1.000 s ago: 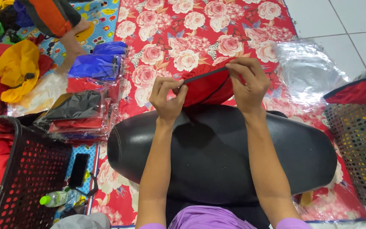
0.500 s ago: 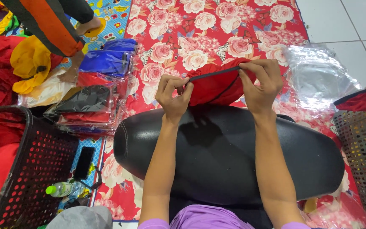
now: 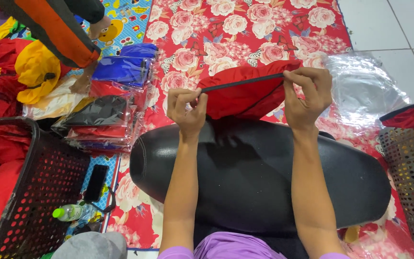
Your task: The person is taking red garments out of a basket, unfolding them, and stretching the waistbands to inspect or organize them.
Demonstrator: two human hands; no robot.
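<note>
A red fabric cover with black trim (image 3: pixel 245 96) is stretched between my two hands above the far edge of a black seat-shaped cushion (image 3: pixel 259 177). My left hand (image 3: pixel 186 109) pinches the left end of the black trim. My right hand (image 3: pixel 306 94) pinches the right end, slightly higher. The cover hangs down behind the cushion, over a red floral mat (image 3: pixel 245 33).
A stack of bagged covers, blue, black and red (image 3: pixel 109 103), lies left of the cushion. A black mesh basket with red fabric (image 3: pixel 29 187) sits at lower left, with a phone (image 3: pixel 96 182) and bottle (image 3: pixel 70 212) beside it. Clear plastic bags (image 3: pixel 365 88) and another basket (image 3: pixel 410 163) are right. Another person's limb (image 3: pixel 53 29) is top left.
My hands have kept the red cover stretched and lifted it a little while the view shifted. The other person at upper left has moved closer.
</note>
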